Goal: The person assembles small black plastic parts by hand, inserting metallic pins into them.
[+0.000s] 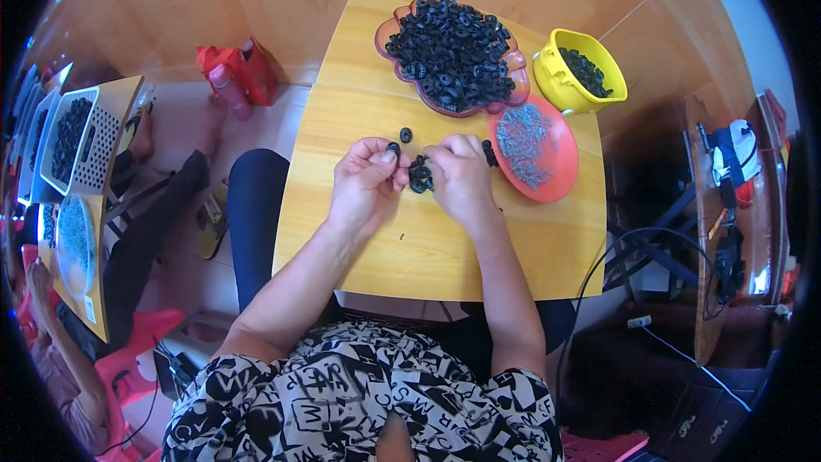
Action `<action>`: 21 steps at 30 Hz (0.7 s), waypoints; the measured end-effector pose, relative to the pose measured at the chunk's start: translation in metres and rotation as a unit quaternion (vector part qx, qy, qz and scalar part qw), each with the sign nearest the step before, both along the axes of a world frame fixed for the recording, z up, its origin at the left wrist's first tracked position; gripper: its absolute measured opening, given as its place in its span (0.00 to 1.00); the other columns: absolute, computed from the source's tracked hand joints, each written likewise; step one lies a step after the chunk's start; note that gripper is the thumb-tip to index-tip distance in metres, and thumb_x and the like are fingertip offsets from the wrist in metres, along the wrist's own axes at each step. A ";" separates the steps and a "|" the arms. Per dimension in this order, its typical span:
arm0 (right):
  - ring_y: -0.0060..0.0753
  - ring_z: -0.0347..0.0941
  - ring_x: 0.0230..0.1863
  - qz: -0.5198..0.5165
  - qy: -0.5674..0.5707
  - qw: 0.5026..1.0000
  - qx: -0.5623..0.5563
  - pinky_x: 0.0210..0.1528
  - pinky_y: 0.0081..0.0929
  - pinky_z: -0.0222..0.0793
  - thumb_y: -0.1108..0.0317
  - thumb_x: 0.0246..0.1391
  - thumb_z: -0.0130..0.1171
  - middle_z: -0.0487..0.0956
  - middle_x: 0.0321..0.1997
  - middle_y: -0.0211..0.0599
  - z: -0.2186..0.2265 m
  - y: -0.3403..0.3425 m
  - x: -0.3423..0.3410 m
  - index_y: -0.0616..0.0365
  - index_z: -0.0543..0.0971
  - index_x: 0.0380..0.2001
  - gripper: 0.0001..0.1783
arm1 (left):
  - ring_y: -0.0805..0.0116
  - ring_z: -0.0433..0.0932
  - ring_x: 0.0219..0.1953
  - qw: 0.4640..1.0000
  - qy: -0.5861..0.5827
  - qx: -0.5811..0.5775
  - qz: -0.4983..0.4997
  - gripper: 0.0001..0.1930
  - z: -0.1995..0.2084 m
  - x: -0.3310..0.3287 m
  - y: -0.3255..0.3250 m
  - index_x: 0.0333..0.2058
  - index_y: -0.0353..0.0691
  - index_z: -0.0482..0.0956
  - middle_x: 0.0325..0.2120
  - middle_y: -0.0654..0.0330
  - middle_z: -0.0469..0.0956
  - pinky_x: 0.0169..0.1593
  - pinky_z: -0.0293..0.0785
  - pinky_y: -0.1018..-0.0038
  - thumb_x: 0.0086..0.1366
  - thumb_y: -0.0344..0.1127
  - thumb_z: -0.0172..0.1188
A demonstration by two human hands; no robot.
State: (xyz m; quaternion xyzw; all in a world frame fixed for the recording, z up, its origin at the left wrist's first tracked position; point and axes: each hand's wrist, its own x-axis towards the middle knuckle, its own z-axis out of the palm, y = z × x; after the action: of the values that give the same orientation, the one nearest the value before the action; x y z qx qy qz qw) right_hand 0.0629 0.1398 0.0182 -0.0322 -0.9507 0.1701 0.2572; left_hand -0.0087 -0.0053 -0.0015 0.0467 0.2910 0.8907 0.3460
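My left hand [363, 180] is closed in a pinch on a small round black part [393, 148], held just above the wooden table [376, 265]. Close by on its right, my right hand [463, 178] has its fingers drawn together beside a little heap of black parts [420, 174]; whatever its fingertips grip is hidden. One loose black ring-shaped part [405, 134] lies just beyond my left fingers. A few more dark pieces [489, 152] sit between my right hand and an orange-red plate [560, 175], which carries many thin grey metal pins or screws [526, 141].
A reddish scalloped tray [384, 38] heaped with black parts stands at the table's far side. Right of it is a yellow bucket [552, 77] with more. At far left, another person's hand [38, 278] is by a table with a white basket [96, 150]. A black cable [590, 269] loops at right.
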 end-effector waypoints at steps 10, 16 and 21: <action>0.44 0.66 0.37 -0.031 -0.097 0.995 -0.022 0.41 0.35 0.64 0.77 0.36 0.59 0.72 0.30 0.41 -0.009 -0.002 -0.016 0.57 0.80 0.25 0.07 | 0.72 0.74 0.21 1.000 0.002 -0.004 -0.020 0.05 -0.001 0.000 0.001 0.35 0.35 0.70 0.26 0.55 0.77 0.26 0.69 0.81 0.59 0.22 0.52; 0.48 0.65 0.38 -0.022 -0.104 0.993 -0.045 0.42 0.38 0.62 0.77 0.34 0.60 0.70 0.31 0.44 -0.016 0.000 -0.016 0.61 0.76 0.23 0.07 | 0.73 0.74 0.22 0.999 0.001 -0.010 -0.051 0.05 0.000 0.000 0.000 0.35 0.35 0.71 0.26 0.56 0.77 0.27 0.70 0.82 0.59 0.23 0.53; 0.30 0.73 0.32 -0.045 -0.064 0.969 -0.235 0.33 0.23 0.69 0.82 0.46 0.53 0.74 0.33 0.42 0.001 0.003 0.005 0.64 0.70 0.30 0.06 | 0.74 0.74 0.23 0.996 -0.004 -0.027 -0.085 0.06 -0.002 0.001 -0.001 0.37 0.34 0.72 0.26 0.56 0.77 0.29 0.72 0.82 0.59 0.24 0.54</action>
State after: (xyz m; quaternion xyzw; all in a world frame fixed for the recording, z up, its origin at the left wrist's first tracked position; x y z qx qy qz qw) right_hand 0.0676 0.1433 0.0194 -0.1449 -0.8963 0.3742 0.1887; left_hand -0.0078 -0.0064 -0.0036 0.0582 0.3080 0.8502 0.4230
